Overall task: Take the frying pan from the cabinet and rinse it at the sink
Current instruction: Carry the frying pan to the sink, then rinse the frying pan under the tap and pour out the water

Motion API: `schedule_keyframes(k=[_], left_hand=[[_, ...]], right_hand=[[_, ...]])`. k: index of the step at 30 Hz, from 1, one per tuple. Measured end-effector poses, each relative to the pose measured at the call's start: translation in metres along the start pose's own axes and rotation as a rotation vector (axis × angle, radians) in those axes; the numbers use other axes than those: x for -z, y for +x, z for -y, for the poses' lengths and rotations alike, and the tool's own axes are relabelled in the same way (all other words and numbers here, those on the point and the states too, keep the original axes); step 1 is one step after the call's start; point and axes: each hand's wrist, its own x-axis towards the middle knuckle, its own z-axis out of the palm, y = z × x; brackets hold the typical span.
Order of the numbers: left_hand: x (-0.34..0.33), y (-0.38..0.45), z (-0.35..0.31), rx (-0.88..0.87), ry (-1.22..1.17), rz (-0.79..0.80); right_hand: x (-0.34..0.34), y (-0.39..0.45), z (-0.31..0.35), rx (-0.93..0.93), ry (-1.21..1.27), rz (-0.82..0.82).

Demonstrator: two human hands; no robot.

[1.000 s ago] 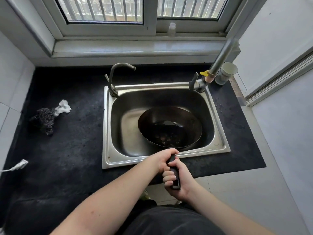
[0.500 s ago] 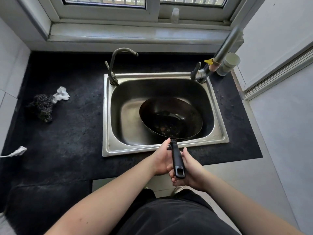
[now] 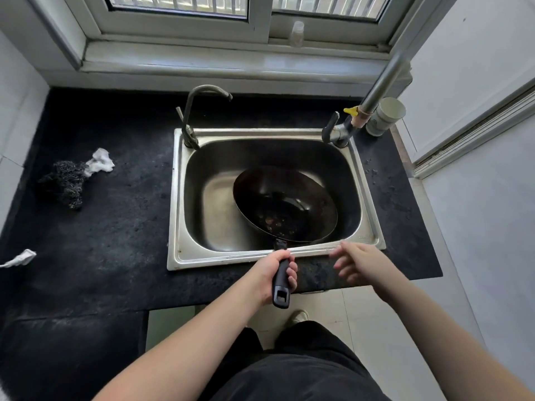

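A dark frying pan (image 3: 285,204) with food specks inside sits tilted in the right half of the steel sink (image 3: 185,256). Its black handle (image 3: 280,280) sticks out over the sink's front rim. My left hand (image 3: 273,270) grips that handle. My right hand (image 3: 357,263) hovers to the right of the handle above the front rim, fingers spread and blurred, holding nothing. A curved tap (image 3: 202,111) stands at the sink's back left corner, with no water visible.
A second valve with a grey pipe (image 3: 341,131) rises at the sink's back right, beside a white cup (image 3: 386,115). A dark scourer (image 3: 65,182) and white cloth (image 3: 101,164) lie on the black counter (image 3: 101,241) at left. A small bottle (image 3: 296,33) stands on the windowsill.
My right hand has let go of the pan handle and moved right, fingers opening. My left hand now grips the handle alone. The pan stays in the sink.
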Motion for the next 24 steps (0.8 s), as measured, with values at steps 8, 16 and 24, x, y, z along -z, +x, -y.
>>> schedule_keyframes(k=[8,16,24], left_hand=[[0.006,-0.004,-0.013,0.001,0.188,-0.107],[-0.013,0.002,-0.002,-0.042,0.213,-0.201],[-0.031,0.008,0.006,-0.045,0.249,-0.289]], right_hand=[[0.042,0.056,0.002,0.093,-0.048,-0.104],[0.077,0.117,0.042,0.290,-0.037,-0.087],[0.110,0.171,0.123,0.582,-0.082,0.018]])
